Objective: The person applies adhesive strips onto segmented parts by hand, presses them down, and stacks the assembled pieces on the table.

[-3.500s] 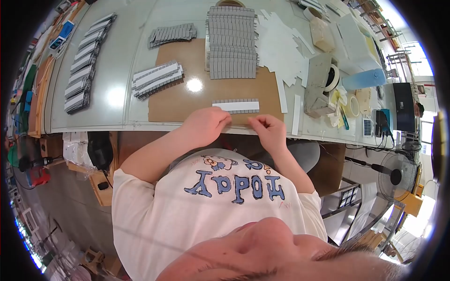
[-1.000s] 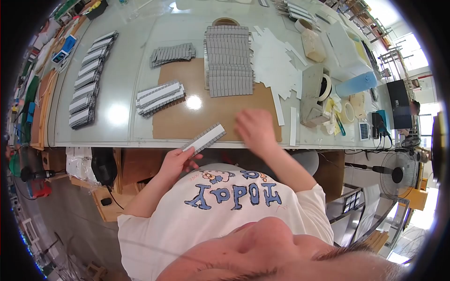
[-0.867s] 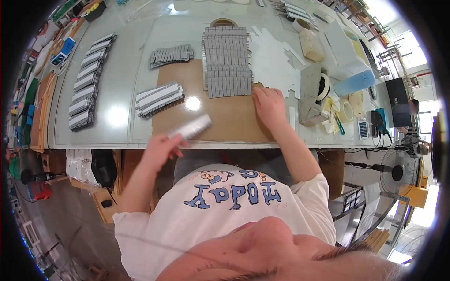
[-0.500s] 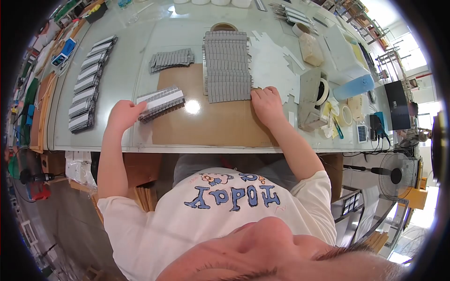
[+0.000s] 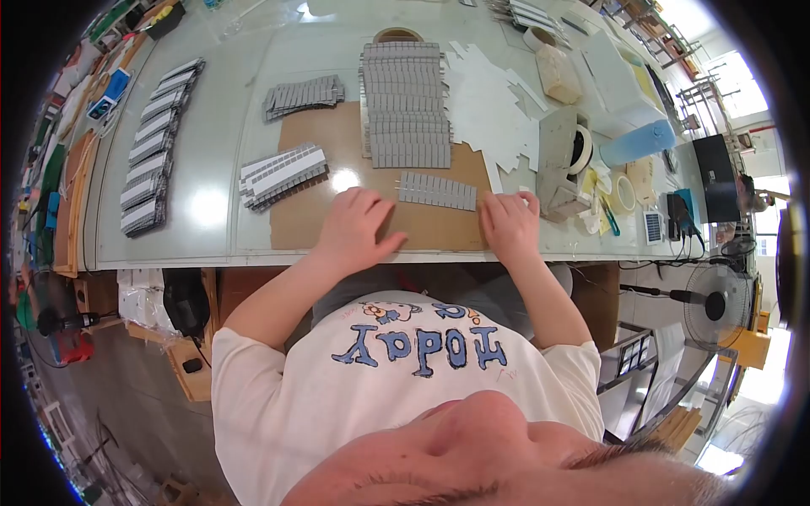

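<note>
A single grey segmented strip (image 5: 437,191) lies slightly slanted on the brown cardboard sheet (image 5: 329,232), between my hands. Left of it, my left hand (image 5: 359,228) rests low over the cardboard, thumb apart from the bent fingers, with nothing visible in it. My right hand (image 5: 512,223) lies at the cardboard's right edge, just beyond the strip's right end; its fingers are bent and hold nothing I can see. Above the strip is a tall overlapping stack of grey strips (image 5: 405,105). A white-and-grey bundle of strips (image 5: 284,174) sits at the cardboard's left edge.
Another small grey pile (image 5: 304,97) lies behind, and a long row of bundles (image 5: 160,152) runs along the left. White cut sheets (image 5: 489,110) flank the stack. On the right stand a tape holder (image 5: 561,164), a blue bottle (image 5: 637,142) and a tape roll (image 5: 622,194).
My left hand has left the white-and-grey bundle and moved right over the cardboard. One grey strip now lies apart below the stack. My right hand has shifted slightly right and nearer me.
</note>
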A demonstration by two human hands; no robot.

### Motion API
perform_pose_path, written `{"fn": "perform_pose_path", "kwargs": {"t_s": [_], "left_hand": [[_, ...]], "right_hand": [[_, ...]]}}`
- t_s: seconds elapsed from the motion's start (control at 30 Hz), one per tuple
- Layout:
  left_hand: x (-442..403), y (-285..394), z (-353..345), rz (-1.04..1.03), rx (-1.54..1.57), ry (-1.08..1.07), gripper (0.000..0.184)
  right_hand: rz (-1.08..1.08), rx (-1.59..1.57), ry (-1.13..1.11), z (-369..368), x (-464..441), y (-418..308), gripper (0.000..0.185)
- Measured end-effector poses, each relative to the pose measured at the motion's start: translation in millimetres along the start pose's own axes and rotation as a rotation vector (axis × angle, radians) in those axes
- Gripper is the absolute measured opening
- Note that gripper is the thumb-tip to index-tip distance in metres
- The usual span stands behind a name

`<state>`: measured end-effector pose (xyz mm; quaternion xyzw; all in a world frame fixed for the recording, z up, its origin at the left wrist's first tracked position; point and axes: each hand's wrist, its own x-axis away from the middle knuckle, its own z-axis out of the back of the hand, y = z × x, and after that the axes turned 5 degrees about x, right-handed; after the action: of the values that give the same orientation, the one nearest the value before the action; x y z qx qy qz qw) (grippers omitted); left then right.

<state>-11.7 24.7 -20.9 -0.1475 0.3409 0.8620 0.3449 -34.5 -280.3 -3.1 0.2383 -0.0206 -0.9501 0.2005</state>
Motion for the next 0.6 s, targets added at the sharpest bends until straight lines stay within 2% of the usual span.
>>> {"fn": "perform_pose_path", "kwargs": {"t_s": [0.03,0.07,0.13,0.23,0.47,0.6], "left_hand": [[-3.0,5.1,-3.0,-0.03,0.006,-0.041,0.059],[-5.7,10.1,-5.6,-0.036,0.012,-0.045,0.059],[-8.9,18.0,-8.7,-0.081,-0.023,-0.093,0.066],[-0.6,18.2,-10.9,-0.102,-0.063,-0.137,0.07],[36.8,16.9,4.6,-0.056,-0.071,-0.181,0.068],[45.6,11.1,8.7,-0.065,-0.09,-0.103,0.061]], "right_hand": [[-0.101,-0.055,0.022,4.1,5.5,1.2,0.025],[-0.109,-0.05,0.02,5.1,10.9,3.5,0.025],[-0.18,0.01,0.023,2.5,21.1,8.0,0.038],[-0.15,-0.009,-0.051,1.7,35.5,6.2,0.044],[-0.124,-0.12,-0.117,30.6,62.3,-11.8,0.05],[-0.063,-0.124,-0.131,33.9,77.0,-14.3,0.048]]}}
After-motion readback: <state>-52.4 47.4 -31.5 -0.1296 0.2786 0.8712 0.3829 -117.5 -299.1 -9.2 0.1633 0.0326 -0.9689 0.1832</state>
